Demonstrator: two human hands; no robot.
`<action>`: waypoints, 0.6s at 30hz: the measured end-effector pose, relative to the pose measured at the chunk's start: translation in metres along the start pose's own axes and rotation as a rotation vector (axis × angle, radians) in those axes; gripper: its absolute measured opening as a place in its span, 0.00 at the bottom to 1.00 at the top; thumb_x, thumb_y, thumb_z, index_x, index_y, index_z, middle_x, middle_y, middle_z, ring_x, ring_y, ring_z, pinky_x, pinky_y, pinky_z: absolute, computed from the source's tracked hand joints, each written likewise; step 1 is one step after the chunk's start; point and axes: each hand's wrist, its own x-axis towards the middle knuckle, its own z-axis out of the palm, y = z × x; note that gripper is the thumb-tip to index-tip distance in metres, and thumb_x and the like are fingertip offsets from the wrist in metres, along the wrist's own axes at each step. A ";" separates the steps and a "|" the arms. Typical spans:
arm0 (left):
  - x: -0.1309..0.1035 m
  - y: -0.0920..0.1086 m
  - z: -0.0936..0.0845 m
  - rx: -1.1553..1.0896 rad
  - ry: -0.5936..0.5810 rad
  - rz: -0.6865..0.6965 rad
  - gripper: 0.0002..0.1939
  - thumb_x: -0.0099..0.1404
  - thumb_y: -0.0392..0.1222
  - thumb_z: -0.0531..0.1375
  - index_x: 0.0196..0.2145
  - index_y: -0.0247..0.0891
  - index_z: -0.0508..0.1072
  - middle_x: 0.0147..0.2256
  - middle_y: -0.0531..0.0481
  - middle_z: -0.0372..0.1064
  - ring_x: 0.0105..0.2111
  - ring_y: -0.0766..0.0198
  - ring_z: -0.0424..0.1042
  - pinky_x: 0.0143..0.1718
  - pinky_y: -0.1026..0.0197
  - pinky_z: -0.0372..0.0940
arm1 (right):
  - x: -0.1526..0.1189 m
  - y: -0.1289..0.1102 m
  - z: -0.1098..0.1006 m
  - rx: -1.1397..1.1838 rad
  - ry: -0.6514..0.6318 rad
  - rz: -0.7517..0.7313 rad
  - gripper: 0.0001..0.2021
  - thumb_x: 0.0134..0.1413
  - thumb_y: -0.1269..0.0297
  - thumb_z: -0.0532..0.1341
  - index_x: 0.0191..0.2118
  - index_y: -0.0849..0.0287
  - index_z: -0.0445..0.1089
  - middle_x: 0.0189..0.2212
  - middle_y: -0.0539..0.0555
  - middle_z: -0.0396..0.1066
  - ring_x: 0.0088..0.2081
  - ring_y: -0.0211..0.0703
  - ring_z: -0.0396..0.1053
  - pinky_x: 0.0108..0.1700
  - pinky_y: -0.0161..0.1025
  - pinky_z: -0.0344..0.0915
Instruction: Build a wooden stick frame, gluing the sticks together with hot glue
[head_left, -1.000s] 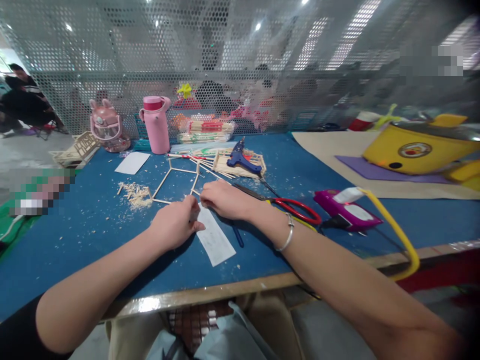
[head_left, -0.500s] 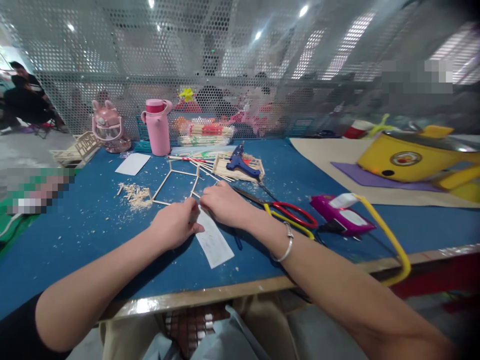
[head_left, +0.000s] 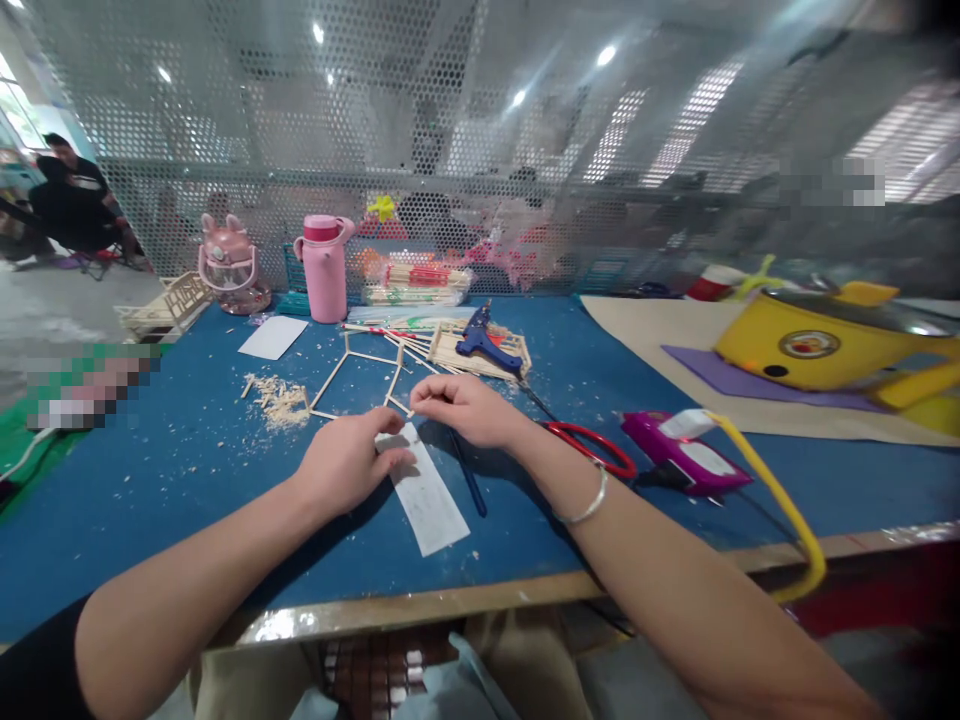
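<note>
My left hand (head_left: 351, 458) rests at the upper left edge of a white paper strip (head_left: 431, 498), its thumb and fingers apart over the paper. Just to the right, my right hand (head_left: 466, 408) is closed in a pinch at the near corner of a thin wooden stick frame (head_left: 328, 382); what sits between its fingertips is too small to make out. A dark blue pen-like tool (head_left: 471, 480) lies below my right hand. Red-handled scissors (head_left: 600, 448) are partly hidden by my right forearm.
A blue glue gun (head_left: 486, 340) lies on a wooden stick piece. Wood shavings (head_left: 279, 400) are at the left. Further back stand a pink bottle (head_left: 324, 275) and a clear pink jug (head_left: 229, 270). At the right are a purple power socket (head_left: 686, 455) and a yellow pot (head_left: 806, 340).
My right hand has shifted slightly right, away from my left hand, uncovering more of the blue tool. My left thumb and fingers are further apart. The view has tilted slightly upward.
</note>
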 end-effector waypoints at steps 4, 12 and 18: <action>-0.002 0.004 -0.006 -0.330 0.122 0.002 0.11 0.58 0.48 0.56 0.28 0.37 0.72 0.23 0.53 0.70 0.21 0.69 0.64 0.24 0.67 0.56 | -0.002 -0.003 0.001 0.411 -0.075 -0.037 0.10 0.49 0.60 0.58 0.27 0.64 0.65 0.23 0.47 0.61 0.26 0.32 0.56 0.31 0.32 0.54; 0.000 0.003 -0.004 -0.760 -0.087 -0.057 0.15 0.60 0.48 0.53 0.29 0.34 0.72 0.19 0.53 0.67 0.16 0.73 0.60 0.18 0.70 0.55 | -0.003 0.000 0.011 0.736 -0.130 -0.002 0.13 0.45 0.57 0.64 0.27 0.64 0.66 0.23 0.47 0.64 0.26 0.31 0.60 0.32 0.32 0.55; -0.002 0.003 -0.004 -0.908 -0.092 -0.051 0.16 0.59 0.50 0.55 0.34 0.34 0.71 0.30 0.47 0.72 0.23 0.69 0.67 0.20 0.69 0.60 | -0.002 0.003 0.016 0.855 -0.038 0.011 0.13 0.42 0.58 0.66 0.28 0.63 0.66 0.23 0.47 0.66 0.26 0.32 0.62 0.31 0.32 0.56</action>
